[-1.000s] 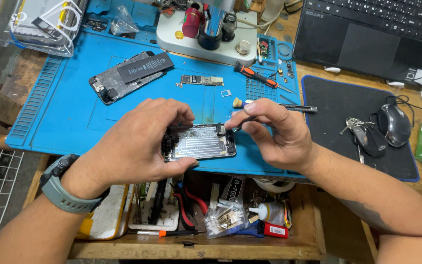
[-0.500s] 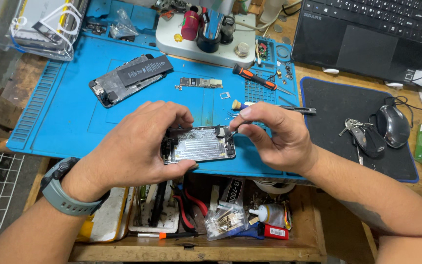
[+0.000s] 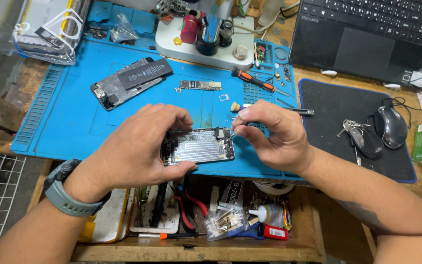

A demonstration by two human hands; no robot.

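Right now I am holding the opened silver phone chassis, a flat rectangular metal shell with its insides exposed, just above the near edge of the blue silicone work mat. My left hand is wrapping around the chassis's left end, its grip closing firmly with the thumb underneath and the fingers curling over the top edge. My right hand is sitting at the chassis's right end, its grip pinching tight on a thin metal tool, whose tip is meeting the upper right corner of the chassis; I cannot tell exactly what kind of tool it is.

Farther back on the mat from the chassis, a detached phone assembly with a long black battery is lying tilted, and a small green circuit board is resting just beside it. An orange-handled black screwdriver is lying behind my right hand. Beyond the mat's right edge, a black mouse pad is carrying a bunch of keys and a dark computer mouse. Below the mat's near edge, the wooden table's open tray is showing pliers, small bottles and plastic bags.
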